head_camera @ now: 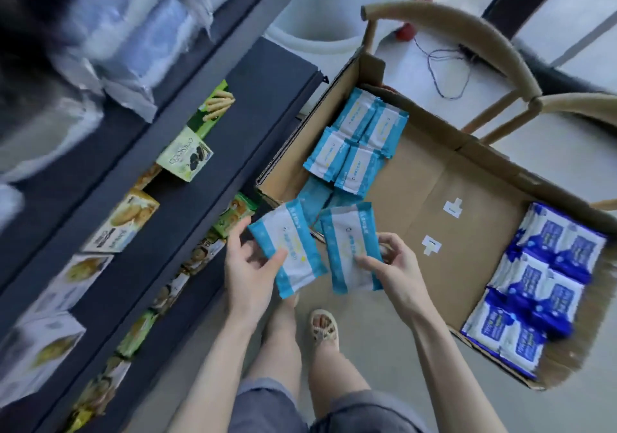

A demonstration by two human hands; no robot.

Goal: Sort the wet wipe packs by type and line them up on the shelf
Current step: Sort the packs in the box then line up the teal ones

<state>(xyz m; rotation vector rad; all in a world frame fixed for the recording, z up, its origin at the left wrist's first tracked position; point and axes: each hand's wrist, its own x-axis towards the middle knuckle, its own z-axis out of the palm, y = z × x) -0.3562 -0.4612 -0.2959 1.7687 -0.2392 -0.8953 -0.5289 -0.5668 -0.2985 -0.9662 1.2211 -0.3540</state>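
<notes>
A: Where are we w/ the hands?

B: Both are at the near-left corner of the cardboard box (434, 178). Our left hand (248, 265) grips one light-blue pack (290, 249), thumb on its face and fingers behind its left edge. It's tilted, just outside that corner. Our right hand (397, 265) pinches a second light-blue pack (349, 249), one digit on the face and the others curled behind its right edge. That pack is over the box's near edge. The 2 held packs are close, but we can't tell if they touch.

A: Rest of the stock?

B: The other light-blue packs (357, 138) lie flat in the box's far-left part. There are 4 on top in 2 rows, w/ more under them toward the near side. The dark-blue packs (547, 275) fill the box's right end in 2 overlapping columns. Mid-box the floor is bare cardboard w/ 2 white labels (452, 206).

A: Shelf?

B: The dark shelf (233, 105) runs just beside the box's left side. Biscuit boxes (185, 155) stand on it in a row. There are more snack pks on the tier below, too blurred for us to read.

A: Anything else?

B: A wooden chair (467, 31) w/ a curved back rises beyond the box's far side. Our sandalled foot (323, 329) is on the floor below the box's near edge
</notes>
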